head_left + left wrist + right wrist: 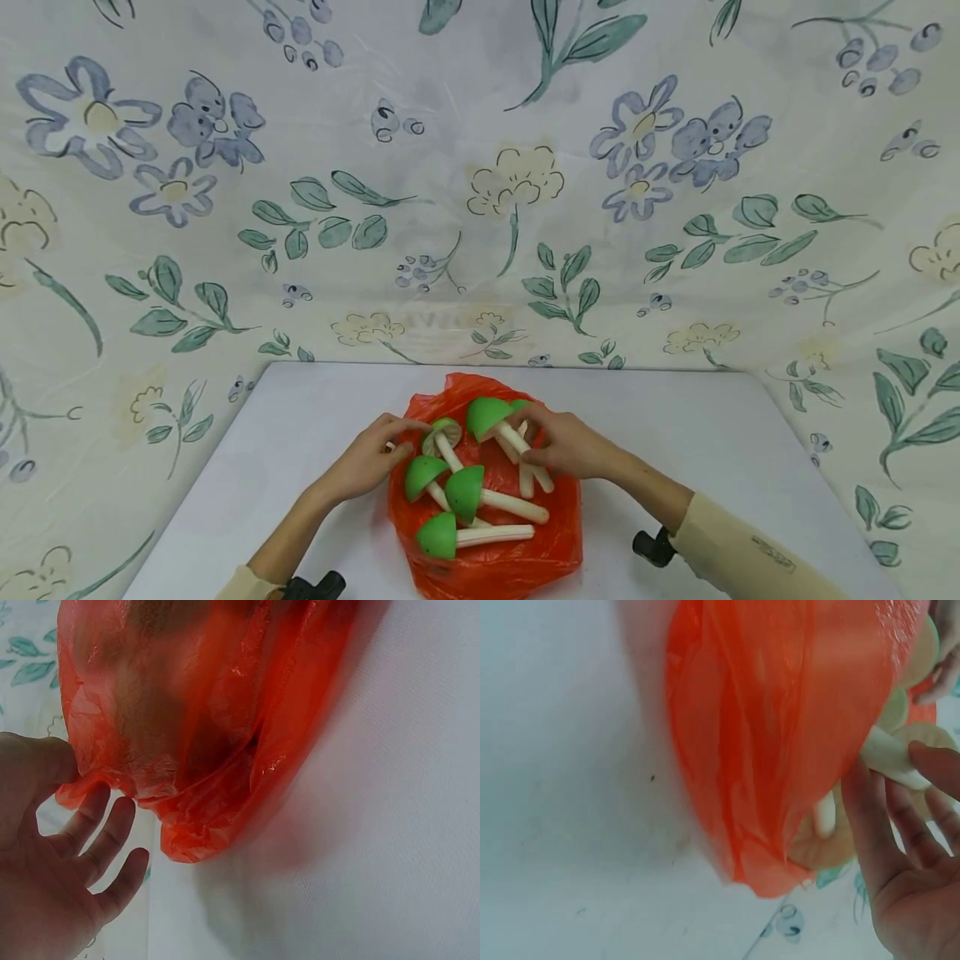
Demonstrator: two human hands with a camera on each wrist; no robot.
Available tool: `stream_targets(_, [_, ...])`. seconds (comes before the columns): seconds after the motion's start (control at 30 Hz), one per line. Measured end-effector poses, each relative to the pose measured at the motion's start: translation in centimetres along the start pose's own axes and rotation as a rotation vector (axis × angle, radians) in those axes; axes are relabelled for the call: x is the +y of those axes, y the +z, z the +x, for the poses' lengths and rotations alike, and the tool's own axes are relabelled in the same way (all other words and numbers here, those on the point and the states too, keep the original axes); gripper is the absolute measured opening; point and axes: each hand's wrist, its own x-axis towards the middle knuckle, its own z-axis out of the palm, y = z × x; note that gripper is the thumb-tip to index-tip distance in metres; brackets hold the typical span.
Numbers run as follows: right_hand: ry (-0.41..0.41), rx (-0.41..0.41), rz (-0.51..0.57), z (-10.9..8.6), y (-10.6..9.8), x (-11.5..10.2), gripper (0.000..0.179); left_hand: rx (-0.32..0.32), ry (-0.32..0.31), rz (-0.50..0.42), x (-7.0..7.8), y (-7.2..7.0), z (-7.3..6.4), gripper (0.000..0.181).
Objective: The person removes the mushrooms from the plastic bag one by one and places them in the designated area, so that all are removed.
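A red plastic bag lies spread wide at its mouth, with several green-capped, white-stemmed mushrooms inside. My left hand pinches the bag's left rim between thumb and forefinger, while its other fingers stay spread, as the left wrist view shows. Just beside those fingertips sits a mushroom with its pale underside showing. At the far right of the bag, my right hand pinches the stem of one mushroom between thumb and fingers. Behind it another mushroom is partly hidden. Nearer the front lie a middle mushroom and a lower one.
The bag rests on a white table, close to its front. A flower-patterned cloth hangs behind and around the table. Black devices are strapped at both wrists.
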Motion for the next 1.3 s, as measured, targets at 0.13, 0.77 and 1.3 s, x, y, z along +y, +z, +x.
stream_targets(0.13, [0.002, 0.032, 0.050, -0.7, -0.7, 0.6, 0.040, 0.006, 0.007, -0.001, -0.1, 0.0, 0.0, 0.034])
stream_targets(0.77, [0.247, 0.292, 0.267, -2.5, -3.0, 6.9, 0.030, 0.010, -0.003, 0.003, -0.1, 0.0, -0.1, 0.034])
stream_targets(1.3, [0.400, 0.322, 0.209, -2.9, -2.8, 10.1, 0.026, 0.010, -0.007, 0.007, -0.2, 0.2, -0.1, 0.034])
